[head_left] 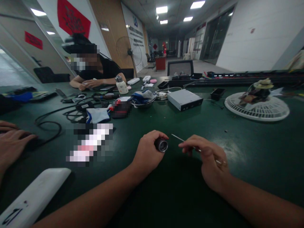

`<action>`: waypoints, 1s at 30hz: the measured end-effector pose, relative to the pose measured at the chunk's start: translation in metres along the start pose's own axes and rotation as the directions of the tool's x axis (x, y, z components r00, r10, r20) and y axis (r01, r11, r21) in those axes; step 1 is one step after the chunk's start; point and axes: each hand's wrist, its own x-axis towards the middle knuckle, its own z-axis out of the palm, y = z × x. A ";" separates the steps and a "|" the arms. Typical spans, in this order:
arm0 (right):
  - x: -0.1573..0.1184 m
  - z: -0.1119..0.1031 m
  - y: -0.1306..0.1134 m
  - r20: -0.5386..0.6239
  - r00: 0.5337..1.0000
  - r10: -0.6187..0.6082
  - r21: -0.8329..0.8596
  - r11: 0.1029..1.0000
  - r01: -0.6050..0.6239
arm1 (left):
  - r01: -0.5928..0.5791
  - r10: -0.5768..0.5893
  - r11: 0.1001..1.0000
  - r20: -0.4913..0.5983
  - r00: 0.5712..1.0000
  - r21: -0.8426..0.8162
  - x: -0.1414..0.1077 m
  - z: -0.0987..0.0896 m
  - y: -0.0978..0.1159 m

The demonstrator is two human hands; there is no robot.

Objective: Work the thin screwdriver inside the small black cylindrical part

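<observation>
The left hand (148,153) grips a stubby black lens cylinder (161,145), while the right hand (204,158) pinches a thin steel rod (182,139).

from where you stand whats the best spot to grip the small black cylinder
Probably around its dark outer wall, coming from the side, as the left hand does with the black cylinder now. The wall is round and fits a wrap of the fingers, and this leaves the metal-ringed end clear, facing the right hand and its thin metal rod.

Lens barrel (161,145) in left hand (148,153)
</observation>
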 end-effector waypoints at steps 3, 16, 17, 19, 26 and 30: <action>-0.002 0.000 -0.003 0.042 0.995 -0.090 0.024 0.996 0.089 | 0.001 -0.001 1.000 0.009 1.000 -0.006 0.000 0.000 0.000; 0.006 0.003 -0.015 0.289 0.957 -0.022 -0.049 0.998 0.037 | -0.083 0.081 0.996 0.054 0.995 0.026 0.000 0.001 0.001; 0.006 0.003 -0.015 0.290 0.957 -0.027 -0.062 0.997 0.047 | -0.082 0.081 0.996 0.052 0.995 0.029 0.000 0.001 0.001; 0.005 0.003 -0.015 0.240 0.970 -0.018 -0.114 0.992 0.046 | -0.082 0.080 0.996 0.052 0.995 0.030 0.000 0.001 0.002; 0.005 0.003 -0.014 0.274 0.961 -0.017 -0.092 0.995 0.044 | -0.118 0.116 0.992 0.066 0.991 0.033 0.000 0.002 0.003; 0.004 0.003 -0.013 0.252 0.968 -0.004 -0.138 0.990 0.040 | -0.126 0.124 0.992 0.087 0.989 0.018 0.000 0.001 0.003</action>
